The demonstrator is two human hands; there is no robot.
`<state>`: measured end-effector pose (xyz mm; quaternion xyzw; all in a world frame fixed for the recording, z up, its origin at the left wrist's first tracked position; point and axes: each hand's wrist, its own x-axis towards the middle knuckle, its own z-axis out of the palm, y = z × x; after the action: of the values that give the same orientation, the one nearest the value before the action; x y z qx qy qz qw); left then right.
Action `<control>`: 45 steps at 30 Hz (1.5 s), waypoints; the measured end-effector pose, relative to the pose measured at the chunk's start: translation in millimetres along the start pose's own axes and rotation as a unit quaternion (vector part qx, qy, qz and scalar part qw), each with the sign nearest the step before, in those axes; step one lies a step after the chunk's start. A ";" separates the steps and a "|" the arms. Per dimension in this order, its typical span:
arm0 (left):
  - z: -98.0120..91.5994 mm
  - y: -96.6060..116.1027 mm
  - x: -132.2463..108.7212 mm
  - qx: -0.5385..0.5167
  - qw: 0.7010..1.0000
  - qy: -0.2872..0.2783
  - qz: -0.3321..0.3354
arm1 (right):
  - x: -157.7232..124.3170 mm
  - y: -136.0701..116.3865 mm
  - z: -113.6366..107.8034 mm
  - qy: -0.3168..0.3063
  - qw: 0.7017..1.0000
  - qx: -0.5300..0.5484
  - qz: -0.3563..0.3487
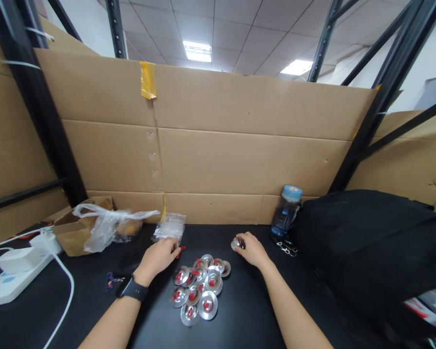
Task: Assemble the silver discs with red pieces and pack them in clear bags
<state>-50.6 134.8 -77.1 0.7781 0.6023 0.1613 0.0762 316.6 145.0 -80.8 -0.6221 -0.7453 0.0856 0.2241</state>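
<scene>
Several shiny metal discs with domed middles and red loops, looking like finger cymbals, lie in an overlapping pile on the black table in front of me. To the right of the pile, my right hand is closed on a single finger cymbal, its fingertips covering part of it. At the pile's upper left, my left hand has its fingers pinched together by a small red strap. Most of what those fingers grip is hidden. A dark watch is on my left wrist.
Behind my left hand lies a clear plastic packet. A tied plastic bag and a cardboard box stand left, near a white power strip. On the right are a blue-lidded bottle, keys and a black bag. Cardboard walls the back.
</scene>
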 end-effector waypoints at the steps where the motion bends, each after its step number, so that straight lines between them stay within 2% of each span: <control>1: 1.6 0.5 0.0 0.005 1.000 -0.003 -0.001 | 0.0 1.8 1.1 -0.015 1.000 -0.017 0.004; 3: 2.9 6.6 -0.2 0.002 1.000 0.016 0.013 | -0.7 1.6 2.7 -0.035 0.999 -0.036 0.006; 6: 1.7 28.1 -3.3 -0.058 0.994 0.043 0.086 | -2.9 -3.6 2.9 -0.051 0.998 -0.035 -0.001; 8: 2.1 46.4 -7.3 -0.111 0.982 0.025 0.153 | -4.7 -7.9 2.6 -0.052 0.998 -0.035 -0.010; 10: 5.2 62.3 -11.6 -0.127 0.973 0.016 0.193 | -6.3 -12.3 2.6 -0.041 0.998 -0.035 -0.018; 13: 12.6 73.7 -15.3 -0.100 0.977 0.012 0.187 | -8.0 -19.7 2.7 -0.022 0.999 -0.010 -0.036; 16: 17.1 72.9 -14.7 -0.101 0.981 0.000 0.167 | -9.5 -29.9 2.3 -0.016 0.997 0.042 -0.068; 20: 14.8 74.1 -12.8 -0.197 0.967 0.009 0.160 | -14.7 -50.3 4.1 -0.021 0.974 0.174 -0.143; 25: 8.3 89.0 -15.5 -0.309 0.934 0.064 0.164 | -27.8 -81.5 11.9 -0.037 0.935 0.276 -0.221; 28: 6.8 94.8 -18.5 -0.319 0.927 0.103 0.166 | -33.9 -94.3 15.4 -0.019 0.937 0.275 -0.216; 32: 5.0 95.7 -20.3 -0.311 0.922 0.156 0.169 | -35.0 -99.3 17.6 -0.001 0.938 0.299 -0.172; 35: 1.4 94.1 -20.7 -0.285 0.919 0.214 0.170 | -32.0 -98.5 19.6 -0.014 0.907 0.411 -0.091; 38: -0.5 93.1 -21.5 -0.271 0.920 0.178 0.219 | -30.4 -99.2 21.2 -0.026 0.848 0.529 -0.022; 41: 2.0 93.5 -21.9 -0.274 0.920 0.148 0.239 | -33.0 -102.7 21.6 -0.051 0.798 0.601 -0.004; 45: 6.2 94.5 -22.0 -0.279 0.922 0.155 0.221 | -37.4 -106.6 21.7 -0.070 0.766 0.639 0.002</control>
<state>32.8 89.3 -56.8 0.8038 0.3504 0.4541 0.1580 217.0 89.7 -65.1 -0.3288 -0.5307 0.5858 0.5168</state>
